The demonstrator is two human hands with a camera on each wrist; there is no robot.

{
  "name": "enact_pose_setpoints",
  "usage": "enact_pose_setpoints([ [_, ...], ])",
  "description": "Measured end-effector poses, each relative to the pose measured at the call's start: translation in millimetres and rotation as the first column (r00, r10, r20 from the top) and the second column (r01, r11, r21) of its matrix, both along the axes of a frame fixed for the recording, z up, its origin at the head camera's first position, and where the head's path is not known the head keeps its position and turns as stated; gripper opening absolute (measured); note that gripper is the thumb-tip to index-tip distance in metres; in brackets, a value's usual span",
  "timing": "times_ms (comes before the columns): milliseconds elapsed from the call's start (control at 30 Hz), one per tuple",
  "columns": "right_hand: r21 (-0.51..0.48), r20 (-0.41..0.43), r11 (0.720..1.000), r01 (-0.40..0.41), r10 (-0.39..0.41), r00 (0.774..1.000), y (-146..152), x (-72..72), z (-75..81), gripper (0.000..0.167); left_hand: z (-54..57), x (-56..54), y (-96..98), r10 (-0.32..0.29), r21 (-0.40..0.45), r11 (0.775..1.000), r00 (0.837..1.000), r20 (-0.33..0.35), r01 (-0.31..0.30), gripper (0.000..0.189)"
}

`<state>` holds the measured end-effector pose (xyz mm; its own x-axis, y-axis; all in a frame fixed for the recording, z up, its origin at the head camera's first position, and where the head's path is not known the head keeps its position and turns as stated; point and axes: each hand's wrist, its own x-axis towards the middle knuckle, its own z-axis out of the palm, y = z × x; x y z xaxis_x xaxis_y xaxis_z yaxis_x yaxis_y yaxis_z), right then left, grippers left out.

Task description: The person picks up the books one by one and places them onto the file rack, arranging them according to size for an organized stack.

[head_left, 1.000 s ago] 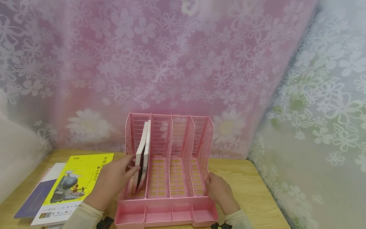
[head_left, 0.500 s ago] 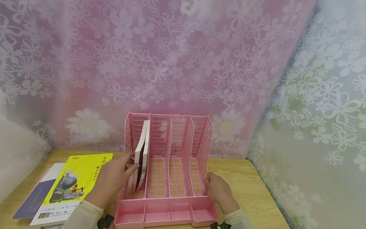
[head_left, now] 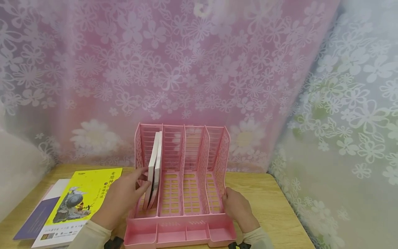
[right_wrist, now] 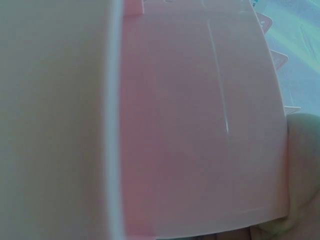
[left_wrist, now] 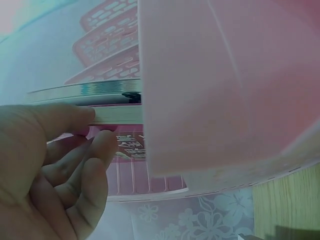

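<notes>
A pink desktop file rack (head_left: 203, 180) with upright dividers and a front tray stands on the table. Two white-edged books are upright in its leftmost slot. The left book (head_left: 151, 173) is pinched by my left hand (head_left: 119, 195), thumb on one face and fingers on the other. Close against it on the right, along the divider, is the second book (head_left: 158, 162). In the left wrist view the pinched book (left_wrist: 120, 115) shows its page edges and a dark cover with lettering. My right hand (head_left: 239, 209) grips the rack's right side wall near its front; some of its fingers are hidden.
Left of the rack lies a loose stack on the wooden table (head_left: 258, 193): a yellow book (head_left: 90, 193) over a purple-and-white one (head_left: 40, 214). Floral curtains (head_left: 186, 69) hang behind and on the right. The rack's front tray (head_left: 197, 237) is divided into small sections.
The pinched book has shifted slightly and stands closer to the second book, so the gap between them is narrower. My right hand keeps its hold on the rack.
</notes>
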<state>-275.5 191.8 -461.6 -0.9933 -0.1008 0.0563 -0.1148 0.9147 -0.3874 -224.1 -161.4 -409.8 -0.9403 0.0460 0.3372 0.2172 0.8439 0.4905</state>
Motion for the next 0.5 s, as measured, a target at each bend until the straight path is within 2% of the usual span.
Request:
enact_pose_setpoints([
  [267, -0.001, 0.004, 1.000, 0.004, -0.004, 1.000, -0.1, 1.6, 1.0, 0.015, -3.3, 3.5, 4.1, -0.048, 0.024, 0.999, 0.998, 0.026, 0.047, 0.049],
  [500, -0.004, 0.010, 1.000, 0.008, -0.008, 1.000, 0.4, 0.0, -1.0, 0.015, -3.2, 8.6, 0.5, -0.021, 0.068, 0.998, 0.999, 0.048, 0.018, 0.048],
])
